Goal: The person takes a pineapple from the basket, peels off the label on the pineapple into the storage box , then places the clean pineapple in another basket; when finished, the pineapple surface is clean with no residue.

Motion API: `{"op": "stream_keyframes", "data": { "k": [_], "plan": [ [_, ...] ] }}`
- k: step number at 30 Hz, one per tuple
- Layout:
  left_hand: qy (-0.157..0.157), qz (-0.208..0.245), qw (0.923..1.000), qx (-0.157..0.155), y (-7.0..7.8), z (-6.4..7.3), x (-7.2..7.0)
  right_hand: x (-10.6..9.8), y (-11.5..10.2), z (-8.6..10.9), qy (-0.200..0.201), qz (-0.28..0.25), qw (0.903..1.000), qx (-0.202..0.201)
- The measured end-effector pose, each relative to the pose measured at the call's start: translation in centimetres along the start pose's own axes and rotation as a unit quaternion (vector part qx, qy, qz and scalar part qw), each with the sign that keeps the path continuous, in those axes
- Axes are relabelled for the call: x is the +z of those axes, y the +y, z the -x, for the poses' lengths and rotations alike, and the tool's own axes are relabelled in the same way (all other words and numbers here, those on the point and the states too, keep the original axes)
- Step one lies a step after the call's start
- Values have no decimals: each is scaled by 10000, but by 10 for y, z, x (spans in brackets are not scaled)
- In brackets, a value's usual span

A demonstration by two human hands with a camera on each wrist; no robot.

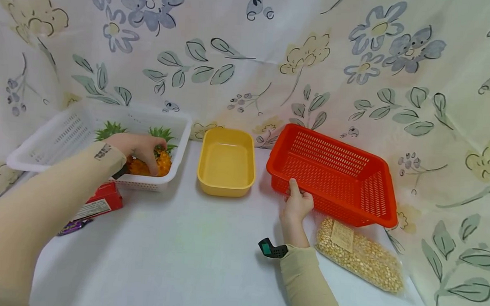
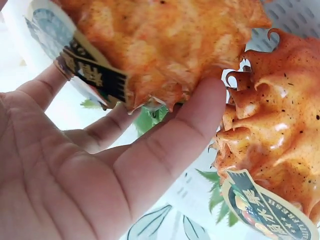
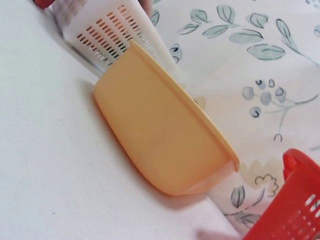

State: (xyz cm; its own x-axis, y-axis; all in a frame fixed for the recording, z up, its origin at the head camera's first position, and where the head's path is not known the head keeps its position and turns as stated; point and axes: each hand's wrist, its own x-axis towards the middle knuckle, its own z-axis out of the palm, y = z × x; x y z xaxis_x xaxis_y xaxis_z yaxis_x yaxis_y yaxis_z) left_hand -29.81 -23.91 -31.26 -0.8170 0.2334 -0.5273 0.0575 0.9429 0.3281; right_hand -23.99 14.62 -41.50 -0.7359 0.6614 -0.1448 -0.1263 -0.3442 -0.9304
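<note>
Inside the white basket [image 1: 177,136] my left hand [image 1: 136,146] reaches down over two orange pineapples with green crowns. Its thumb and fingers hold the right-hand pineapple [image 1: 164,162], seen close up in the left wrist view with a paper label [image 2: 95,70] on it. The other pineapple [image 2: 280,120], labelled too, lies right beside the thumb. My right hand [image 1: 298,205] grips the near left part of the red basket [image 1: 329,193], thumb over the rim and the other fingers below, partly hidden. Only part of this basket shows in the right wrist view, without the hand.
A yellow tub [image 1: 225,188] stands between the two baskets. In front of the red basket lies a clear bag of corn kernels [image 1: 361,254]. Near my left forearm are a red box [image 1: 105,197] and a purple packet [image 1: 74,226]. Flowered cloth [image 1: 248,66] hangs behind.
</note>
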Motion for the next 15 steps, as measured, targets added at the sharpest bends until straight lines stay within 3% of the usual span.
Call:
{"op": "stream_keyframes", "data": {
  "k": [9,15],
  "plan": [
    [128,47,9998,134,-1,7,-9,-1,0,0,-25,85,9999,77],
    [395,52,9989,260,-6,9,-16,0,0,-1,-19,-3,10000,40]
  ]
}}
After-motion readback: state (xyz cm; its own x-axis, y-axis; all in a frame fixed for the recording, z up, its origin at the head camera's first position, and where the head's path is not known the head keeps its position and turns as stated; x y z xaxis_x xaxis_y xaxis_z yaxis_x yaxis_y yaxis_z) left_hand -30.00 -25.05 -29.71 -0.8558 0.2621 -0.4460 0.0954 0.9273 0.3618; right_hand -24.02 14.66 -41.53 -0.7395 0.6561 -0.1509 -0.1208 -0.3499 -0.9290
